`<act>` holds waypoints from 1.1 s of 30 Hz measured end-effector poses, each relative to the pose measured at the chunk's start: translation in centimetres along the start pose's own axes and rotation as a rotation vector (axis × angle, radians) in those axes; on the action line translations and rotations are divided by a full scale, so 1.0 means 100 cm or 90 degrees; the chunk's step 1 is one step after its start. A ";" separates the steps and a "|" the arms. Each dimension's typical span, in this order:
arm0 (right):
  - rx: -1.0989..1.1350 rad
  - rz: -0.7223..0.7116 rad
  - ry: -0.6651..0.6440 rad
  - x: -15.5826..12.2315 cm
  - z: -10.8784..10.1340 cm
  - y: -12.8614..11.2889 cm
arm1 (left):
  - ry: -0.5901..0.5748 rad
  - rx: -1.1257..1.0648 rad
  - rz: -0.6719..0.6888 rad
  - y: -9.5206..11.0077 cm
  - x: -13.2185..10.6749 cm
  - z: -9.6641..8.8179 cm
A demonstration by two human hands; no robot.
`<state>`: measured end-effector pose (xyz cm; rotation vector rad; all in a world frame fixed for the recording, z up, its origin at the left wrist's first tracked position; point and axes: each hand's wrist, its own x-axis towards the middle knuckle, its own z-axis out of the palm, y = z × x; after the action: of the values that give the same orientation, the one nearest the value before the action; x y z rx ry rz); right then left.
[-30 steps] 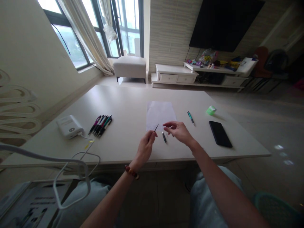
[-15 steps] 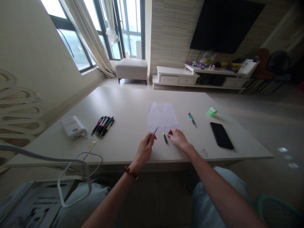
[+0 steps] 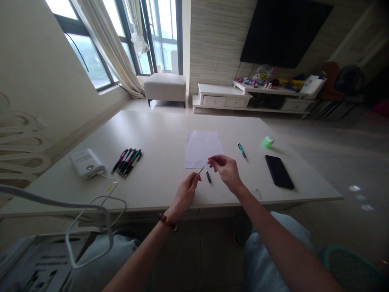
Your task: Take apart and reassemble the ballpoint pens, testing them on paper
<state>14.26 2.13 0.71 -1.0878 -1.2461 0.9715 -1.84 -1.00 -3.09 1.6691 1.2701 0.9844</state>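
The left hand [image 3: 185, 192] pinches a thin pen refill [image 3: 201, 170] in a tight grip, its tip angled up toward the right hand [image 3: 226, 172]. That hand hangs palm-down with the wrist raised, its grip narrow and empty, just beside the tip. Both hover over the desk [image 3: 152, 134] — near the lower edge of a sheet of paper [image 3: 203, 149], with a short black pen [image 3: 208, 176] lying just below.
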 end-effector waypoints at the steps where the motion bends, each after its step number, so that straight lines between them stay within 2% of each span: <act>1: -0.004 -0.002 -0.006 -0.001 0.001 0.001 | -0.001 0.000 -0.001 0.000 0.000 0.000; 6: -0.055 -0.027 -0.024 -0.001 0.003 0.003 | 0.002 0.002 0.006 0.000 0.000 0.000; 12: -0.071 -0.034 0.002 0.000 0.004 -0.003 | 0.000 0.003 0.007 -0.002 -0.001 0.001; 18: -0.096 -0.019 -0.072 -0.002 0.007 0.001 | -0.001 0.002 0.006 -0.005 -0.001 0.002; 23: -0.078 -0.030 -0.005 0.002 0.005 -0.001 | 0.002 0.000 0.008 -0.005 -0.001 0.001; 29: -0.070 -0.013 -0.050 0.000 0.006 -0.001 | 0.005 -0.018 0.008 -0.002 -0.001 -0.001; 33: -0.062 -0.018 -0.026 -0.001 0.007 -0.003 | 0.004 -0.019 0.003 -0.001 -0.002 -0.001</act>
<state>13.57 2.08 0.95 -1.1282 -1.3508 0.9239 -2.03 -1.12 -3.11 1.6481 1.2496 1.0077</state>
